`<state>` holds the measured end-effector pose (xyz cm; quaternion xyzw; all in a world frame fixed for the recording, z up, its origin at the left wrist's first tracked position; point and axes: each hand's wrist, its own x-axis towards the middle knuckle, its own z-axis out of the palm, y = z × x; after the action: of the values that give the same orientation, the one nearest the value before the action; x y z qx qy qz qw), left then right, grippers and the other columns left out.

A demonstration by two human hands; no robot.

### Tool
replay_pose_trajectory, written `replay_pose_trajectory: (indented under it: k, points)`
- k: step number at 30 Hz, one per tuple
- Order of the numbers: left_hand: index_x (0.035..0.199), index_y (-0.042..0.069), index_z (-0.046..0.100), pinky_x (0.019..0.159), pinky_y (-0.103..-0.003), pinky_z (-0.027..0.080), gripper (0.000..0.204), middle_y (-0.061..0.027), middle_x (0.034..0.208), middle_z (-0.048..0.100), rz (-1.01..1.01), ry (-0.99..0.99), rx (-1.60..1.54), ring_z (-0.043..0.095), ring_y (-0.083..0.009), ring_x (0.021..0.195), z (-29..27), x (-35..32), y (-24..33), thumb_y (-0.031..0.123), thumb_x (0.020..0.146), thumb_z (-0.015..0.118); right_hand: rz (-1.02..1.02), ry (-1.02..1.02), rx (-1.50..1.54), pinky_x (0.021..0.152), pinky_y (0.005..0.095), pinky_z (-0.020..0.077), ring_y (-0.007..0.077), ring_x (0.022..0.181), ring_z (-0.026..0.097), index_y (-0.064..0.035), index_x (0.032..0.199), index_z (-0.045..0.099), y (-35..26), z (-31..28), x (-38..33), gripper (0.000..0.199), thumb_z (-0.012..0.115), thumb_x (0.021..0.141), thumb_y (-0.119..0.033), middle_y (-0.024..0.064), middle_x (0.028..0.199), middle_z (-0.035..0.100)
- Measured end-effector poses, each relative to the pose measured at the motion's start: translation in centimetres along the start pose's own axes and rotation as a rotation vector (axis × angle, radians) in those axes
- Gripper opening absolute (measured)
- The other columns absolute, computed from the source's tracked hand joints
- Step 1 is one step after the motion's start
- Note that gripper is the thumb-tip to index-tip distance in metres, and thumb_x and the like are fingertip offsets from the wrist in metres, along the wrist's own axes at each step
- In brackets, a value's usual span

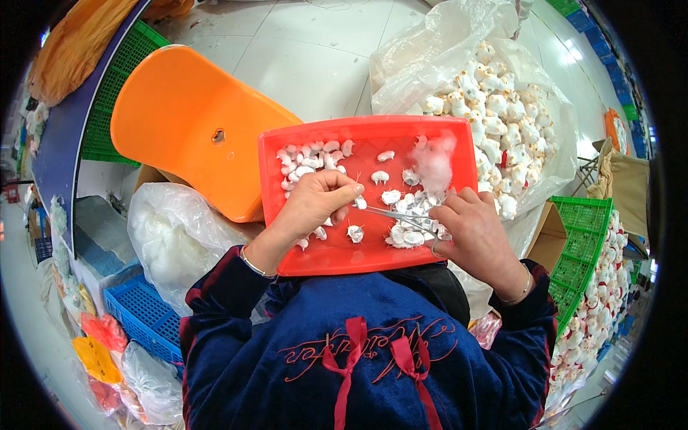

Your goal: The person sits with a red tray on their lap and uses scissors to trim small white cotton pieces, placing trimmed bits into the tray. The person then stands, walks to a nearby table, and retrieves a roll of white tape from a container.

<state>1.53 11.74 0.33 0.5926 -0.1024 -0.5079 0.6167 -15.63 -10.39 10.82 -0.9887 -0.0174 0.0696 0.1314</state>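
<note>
Head view: the red tray (315, 258) is resting on the person's lap. The left hand (313, 204) is pinching a small white toy piece (360, 203) with narrow fingers over the tray's middle. The right hand (474, 228) is gripping metal tweezers (398, 213) above the tray's right half, tips pointing at that piece. White stuffing (434, 163) is lying at the tray's far right.

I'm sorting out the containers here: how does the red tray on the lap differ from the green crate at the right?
The red tray is shallow with solid walls; the green crate is deeper with lattice walls. The tray holds a thin scatter of small white pieces, while the crate is heaped with white toys. Both hands, left hand and right hand, work over the tray; the crate is untouched. Both are plastic.
</note>
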Motion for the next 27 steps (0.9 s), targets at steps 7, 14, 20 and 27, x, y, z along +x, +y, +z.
replay_pose_trajectory:
  k: [7, 14, 20, 27]
  points:
    - [0.1, 0.001, 0.067, 0.051, -0.018, 0.05, 0.01, -0.0121, 0.096, 0.074, 0.089, 0.097, -0.199, 0.069, -0.0114, 0.069, 0.1, -1.0, 0.0, 0.011, 0.1, 0.064, 0.228, 0.117, 0.666, 0.076, 0.0371, 0.0471, 0.0253, 0.084, 0.063, -0.0072, 0.095, 0.07, 1.5, 1.2, -1.0, 0.038, 0.09, 0.065, -0.018, 0.007, 0.084, 0.064]
    - [0.105, -0.001, 0.066, 0.06, -0.022, 0.059, 0.014, -0.0167, 0.105, 0.074, 0.047, 0.196, -0.258, 0.076, -0.0231, 0.091, 0.9, -1.6, 0.0, 0.013, 0.102, 0.061, 0.067, 0.088, 0.508, 0.071, 0.0393, 0.0458, 0.0263, 0.078, 0.063, -0.0061, 0.096, 0.072, 0.6, 2.7, -0.4, 0.032, 0.087, 0.071, -0.021, 0.006, 0.078, 0.064]
    - [0.103, 0.0, 0.068, 0.063, -0.024, 0.059, 0.017, -0.0149, 0.105, 0.075, 0.085, 0.19, -0.281, 0.076, -0.0212, 0.091, 1.4, -1.8, -0.5, 0.016, 0.102, 0.062, 0.099, 0.026, 0.467, 0.07, 0.04, 0.0466, 0.0276, 0.077, 0.064, -0.0047, 0.096, 0.073, 0.4, 4.9, 0.1, 0.031, 0.085, 0.075, -0.024, 0.0079, 0.075, 0.065]
    - [0.101, 0.001, 0.069, 0.062, -0.021, 0.059, 0.016, -0.015, 0.102, 0.076, 0.101, 0.226, -0.218, 0.074, -0.0155, 0.085, 1.8, -1.7, -0.3, 0.015, 0.102, 0.062, 0.081, 0.048, 0.507, 0.067, 0.0389, 0.0463, 0.0271, 0.074, 0.061, -0.0023, 0.095, 0.072, 0.4, 5.3, 0.1, 0.033, 0.087, 0.07, -0.017, 0.0073, 0.072, 0.061]
